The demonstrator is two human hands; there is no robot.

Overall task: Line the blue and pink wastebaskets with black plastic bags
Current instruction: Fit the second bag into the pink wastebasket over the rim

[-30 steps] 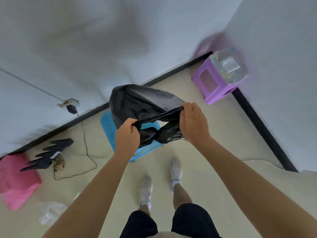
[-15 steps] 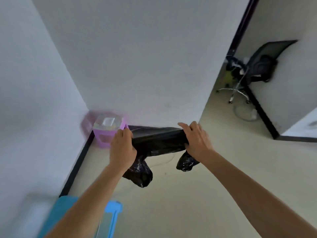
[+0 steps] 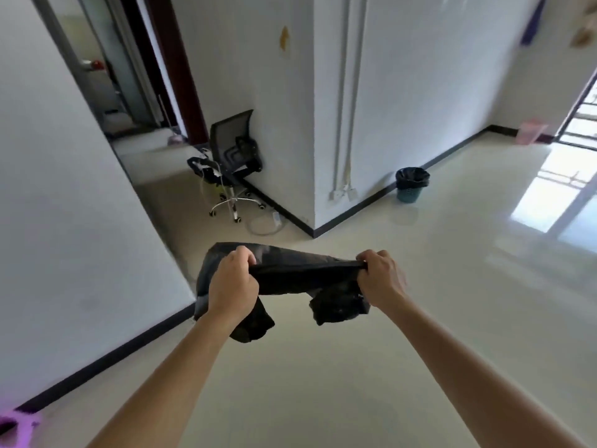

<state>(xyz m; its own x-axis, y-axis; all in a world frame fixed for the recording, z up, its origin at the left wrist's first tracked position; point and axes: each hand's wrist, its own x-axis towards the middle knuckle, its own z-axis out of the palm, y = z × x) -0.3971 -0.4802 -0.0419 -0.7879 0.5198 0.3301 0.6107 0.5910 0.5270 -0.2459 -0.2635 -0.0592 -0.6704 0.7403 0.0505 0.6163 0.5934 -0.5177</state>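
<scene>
Stretching between both hands, a black plastic bag (image 3: 300, 273) is gripped by left hand (image 3: 231, 286) and right hand (image 3: 381, 279); blue wastebasket (image 3: 410, 189) is seen well apart, already lined.

Your view swung right: purple stool (image 3: 14, 428) now at bottom-left edge, office chair (image 3: 231, 163) nearer centre. Blue wastebasket (image 3: 411, 185), already bagged, and pink wastebasket (image 3: 529, 132) newly in sight. Your hands spread wider, black bag (image 3: 290, 273) stretched flatter.
</scene>
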